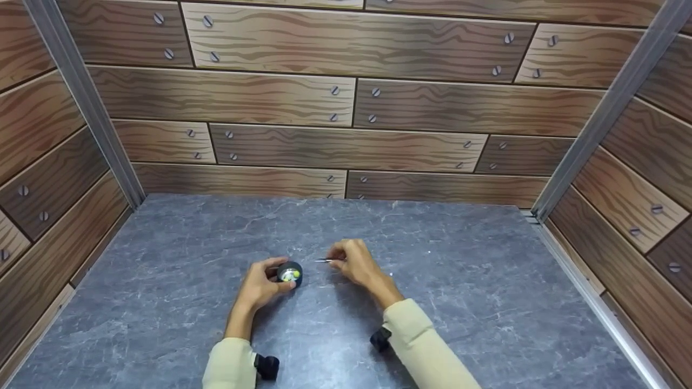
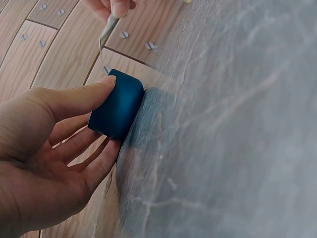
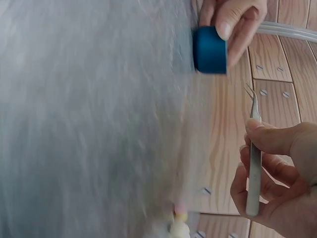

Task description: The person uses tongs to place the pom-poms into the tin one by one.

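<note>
Tweezers (image 3: 254,171) point left, long axis running left-right, pinched by the right hand (image 1: 357,263); the left hand (image 1: 260,283) grips an upright blue cup (image 2: 123,106), mouth up.

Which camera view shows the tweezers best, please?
The right wrist view: the tweezers show nearly full length there, both fine tips included. The head view gives only a thin sliver at the right hand; the left wrist view shows just the bent front end, near the top edge.
</note>
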`<state>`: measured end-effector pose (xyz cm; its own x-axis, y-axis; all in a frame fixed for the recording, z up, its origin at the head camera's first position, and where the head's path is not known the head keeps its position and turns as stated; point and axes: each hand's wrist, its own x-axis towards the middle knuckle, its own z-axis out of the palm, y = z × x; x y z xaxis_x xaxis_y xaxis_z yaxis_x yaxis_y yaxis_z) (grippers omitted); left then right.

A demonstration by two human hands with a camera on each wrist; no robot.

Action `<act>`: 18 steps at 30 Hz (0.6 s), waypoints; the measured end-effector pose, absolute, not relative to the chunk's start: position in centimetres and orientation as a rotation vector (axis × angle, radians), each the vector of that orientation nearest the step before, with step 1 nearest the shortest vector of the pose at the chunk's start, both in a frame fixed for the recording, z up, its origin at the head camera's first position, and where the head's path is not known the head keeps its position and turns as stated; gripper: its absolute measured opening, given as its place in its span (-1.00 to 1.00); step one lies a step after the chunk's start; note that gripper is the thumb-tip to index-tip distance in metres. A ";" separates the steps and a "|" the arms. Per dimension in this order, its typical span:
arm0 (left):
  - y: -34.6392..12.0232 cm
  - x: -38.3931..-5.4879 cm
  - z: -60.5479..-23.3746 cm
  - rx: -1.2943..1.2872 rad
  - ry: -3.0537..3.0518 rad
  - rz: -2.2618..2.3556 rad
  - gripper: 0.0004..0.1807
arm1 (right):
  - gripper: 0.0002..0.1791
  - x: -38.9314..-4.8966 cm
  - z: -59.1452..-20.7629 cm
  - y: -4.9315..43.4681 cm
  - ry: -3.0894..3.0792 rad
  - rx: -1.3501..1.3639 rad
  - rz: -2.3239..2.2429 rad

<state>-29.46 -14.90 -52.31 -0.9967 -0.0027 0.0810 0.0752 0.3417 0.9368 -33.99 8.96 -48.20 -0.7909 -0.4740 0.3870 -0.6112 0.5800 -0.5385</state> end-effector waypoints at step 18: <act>-14.9 -29.4 -52.3 -0.072 -2.518 -1.769 -0.35 | -0.92 -34.3 -47.9 15.6 -2.621 0.907 0.935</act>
<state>-29.35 -14.95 -52.32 -0.9969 0.0022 0.0786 0.0747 0.3390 0.9378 -34.26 15.65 -47.92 -0.7871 -0.4809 0.3863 -0.6168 0.6084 -0.4994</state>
